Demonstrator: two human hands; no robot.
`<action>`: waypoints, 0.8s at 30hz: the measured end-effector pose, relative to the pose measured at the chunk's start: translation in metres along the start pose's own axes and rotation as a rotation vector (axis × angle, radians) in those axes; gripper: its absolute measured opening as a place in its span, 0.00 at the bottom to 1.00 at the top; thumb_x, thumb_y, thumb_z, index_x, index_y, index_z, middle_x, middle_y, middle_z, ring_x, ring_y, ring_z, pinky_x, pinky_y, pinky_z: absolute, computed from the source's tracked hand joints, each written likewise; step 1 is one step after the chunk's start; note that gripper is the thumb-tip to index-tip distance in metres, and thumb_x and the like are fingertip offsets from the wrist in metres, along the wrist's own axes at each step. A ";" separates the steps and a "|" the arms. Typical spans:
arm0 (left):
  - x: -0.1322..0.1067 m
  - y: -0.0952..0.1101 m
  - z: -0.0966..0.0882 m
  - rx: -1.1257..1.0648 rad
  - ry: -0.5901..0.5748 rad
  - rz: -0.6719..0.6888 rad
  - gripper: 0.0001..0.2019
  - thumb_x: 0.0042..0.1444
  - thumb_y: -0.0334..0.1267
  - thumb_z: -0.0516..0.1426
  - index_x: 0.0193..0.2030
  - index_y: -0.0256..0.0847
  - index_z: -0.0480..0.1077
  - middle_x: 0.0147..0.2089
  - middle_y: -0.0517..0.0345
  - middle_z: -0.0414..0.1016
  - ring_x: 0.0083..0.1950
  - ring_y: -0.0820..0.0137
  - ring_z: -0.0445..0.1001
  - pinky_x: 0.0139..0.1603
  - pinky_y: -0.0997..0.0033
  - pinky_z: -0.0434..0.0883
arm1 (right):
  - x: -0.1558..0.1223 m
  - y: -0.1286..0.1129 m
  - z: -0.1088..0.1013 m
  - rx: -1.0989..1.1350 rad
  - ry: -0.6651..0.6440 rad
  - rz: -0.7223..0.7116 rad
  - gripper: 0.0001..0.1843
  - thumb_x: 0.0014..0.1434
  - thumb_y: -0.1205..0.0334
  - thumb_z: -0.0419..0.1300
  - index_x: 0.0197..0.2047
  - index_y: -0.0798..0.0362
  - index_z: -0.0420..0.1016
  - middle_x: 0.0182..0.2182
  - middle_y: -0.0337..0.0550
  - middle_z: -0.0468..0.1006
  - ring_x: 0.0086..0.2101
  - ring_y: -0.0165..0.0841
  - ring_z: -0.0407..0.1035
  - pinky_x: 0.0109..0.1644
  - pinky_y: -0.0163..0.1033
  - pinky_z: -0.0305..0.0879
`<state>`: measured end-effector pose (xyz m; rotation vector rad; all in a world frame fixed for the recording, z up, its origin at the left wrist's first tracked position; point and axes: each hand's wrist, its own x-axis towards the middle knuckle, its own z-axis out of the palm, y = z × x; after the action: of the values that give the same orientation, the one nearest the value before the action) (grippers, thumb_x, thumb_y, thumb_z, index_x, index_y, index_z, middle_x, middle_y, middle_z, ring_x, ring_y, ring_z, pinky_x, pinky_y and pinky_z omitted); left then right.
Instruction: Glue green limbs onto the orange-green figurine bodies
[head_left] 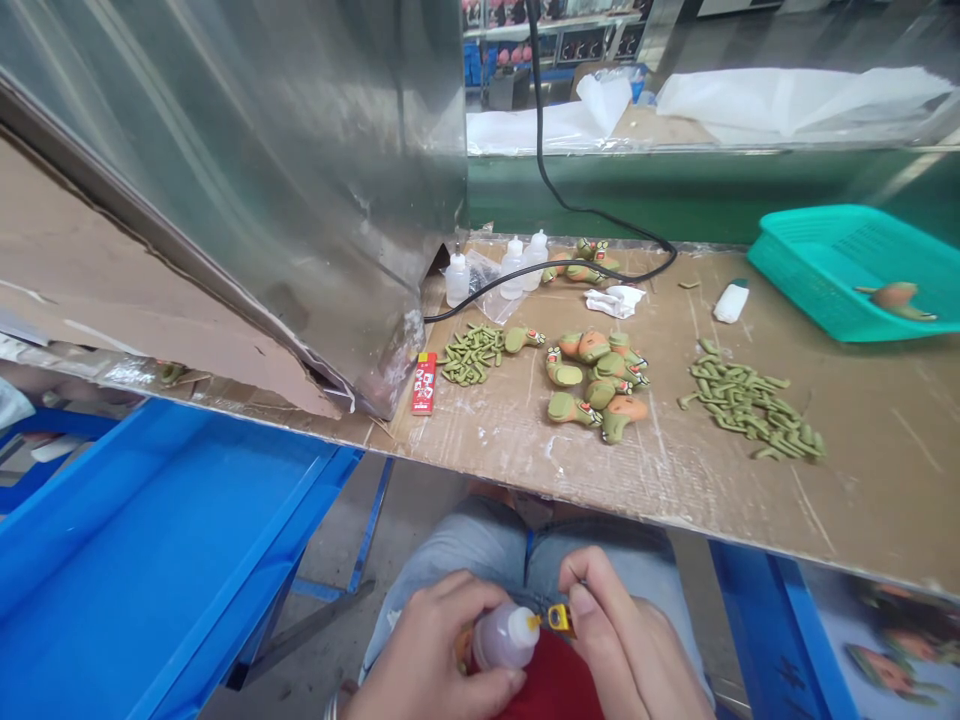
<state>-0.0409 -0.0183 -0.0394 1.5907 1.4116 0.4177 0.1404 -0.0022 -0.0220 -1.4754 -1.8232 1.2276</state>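
Observation:
Over my lap, my left hand [442,650] is wrapped around a small translucent squeeze bottle [504,640] with a white cap and an orange-yellow tip. A bit of something orange-brown shows under those fingers, mostly hidden. My right hand [626,640] pinches a small yellow object [559,618] with a dark round end, close beside the bottle's tip; its kind is unclear. On the cardboard-covered bench ahead lie several green-and-orange painted figure pieces [598,375] in a cluster. Small green stick-like pieces form a left pile [472,355] and a larger right pile [754,405].
Several squeeze bottles [513,268] stand at the back near a black cable [570,205]. A red packet [424,383], crumpled tissue [615,300] and white tube [731,300] lie on the bench [480,440]. A teal basket [810,290] sits right; a metal panel [300,180] rises left.

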 end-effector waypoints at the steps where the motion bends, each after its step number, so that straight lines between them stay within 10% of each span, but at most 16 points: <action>1: 0.000 0.000 0.000 0.000 -0.001 0.001 0.15 0.37 0.27 0.62 0.35 0.43 0.74 0.32 0.60 0.75 0.33 0.66 0.72 0.33 0.70 0.66 | 0.000 0.000 0.000 0.003 -0.001 -0.003 0.15 0.67 0.52 0.37 0.34 0.47 0.57 0.17 0.28 0.57 0.17 0.30 0.56 0.23 0.34 0.49; 24: -0.002 -0.001 0.000 -0.010 0.022 0.033 0.16 0.36 0.27 0.61 0.35 0.44 0.74 0.32 0.60 0.76 0.33 0.66 0.72 0.33 0.70 0.68 | 0.000 0.000 0.001 0.007 0.000 -0.003 0.13 0.67 0.54 0.37 0.35 0.47 0.57 0.18 0.28 0.57 0.18 0.29 0.56 0.23 0.35 0.49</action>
<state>-0.0419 -0.0201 -0.0400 1.6070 1.3993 0.4621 0.1394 -0.0025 -0.0226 -1.4680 -1.8188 1.2318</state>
